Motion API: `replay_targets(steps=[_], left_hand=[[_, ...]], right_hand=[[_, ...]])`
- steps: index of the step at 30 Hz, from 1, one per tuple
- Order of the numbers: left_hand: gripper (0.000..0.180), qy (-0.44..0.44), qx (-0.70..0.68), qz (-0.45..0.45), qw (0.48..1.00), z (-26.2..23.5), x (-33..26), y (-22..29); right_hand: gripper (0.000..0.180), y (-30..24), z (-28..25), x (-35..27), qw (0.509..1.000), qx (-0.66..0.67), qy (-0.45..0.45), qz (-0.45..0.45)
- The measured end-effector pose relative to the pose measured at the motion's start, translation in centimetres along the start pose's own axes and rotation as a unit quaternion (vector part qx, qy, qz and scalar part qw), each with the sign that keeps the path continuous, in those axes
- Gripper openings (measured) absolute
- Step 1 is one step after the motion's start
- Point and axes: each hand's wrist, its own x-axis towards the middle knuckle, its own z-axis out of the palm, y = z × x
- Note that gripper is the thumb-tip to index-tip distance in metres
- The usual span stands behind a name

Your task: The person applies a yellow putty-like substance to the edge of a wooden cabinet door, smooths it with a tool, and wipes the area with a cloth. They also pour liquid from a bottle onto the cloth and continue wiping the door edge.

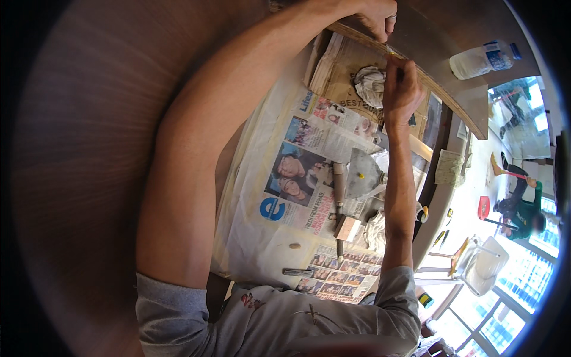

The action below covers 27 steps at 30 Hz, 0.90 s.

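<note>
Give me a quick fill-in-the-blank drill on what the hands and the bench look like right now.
1. The right hand holds a thin tool against the edge of a curved wooden ____.
2. The left hand rests on the strip above the right hand, with a ____ on one finger.
3. The bench is covered with sheets of ____.
4. A crumpled ____ lies on the cardboard just left of the right hand.

Missing words: strip; ring; newspaper; rag

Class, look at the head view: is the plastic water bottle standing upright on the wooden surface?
No. The plastic water bottle lies on its side on the wooden surface, beyond the curved wooden strip.
</note>
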Motion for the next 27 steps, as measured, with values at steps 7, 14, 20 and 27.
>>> replay_targets(steps=[7, 14, 20, 27], left_hand=[[0.043, -0.002, -0.004, -0.001, 1.0, -0.2, 0.5, 0.0], [0.043, 0.0, -0.005, -0.004, 1.0, -0.2, 0.5, -0.1], [0.043, 0.0, -0.009, -0.006, 1.0, -0.1, 0.5, -0.2], [0.043, 0.001, -0.013, -0.01, 1.0, 0.1, 0.5, -0.2]], right_hand=[[0.012, 0.6, 0.5, 0.2, 0.999, 0.04, 0.02, -0.001], [0.013, 1.2, 0.6, -0.1, 0.998, 0.046, 0.042, -0.009], [0.014, 1.1, 0.2, -0.3, 1.0, -0.002, 0.014, 0.009], [0.018, 0.1, -0.6, 0.3, 0.999, -0.012, -0.022, 0.027]])
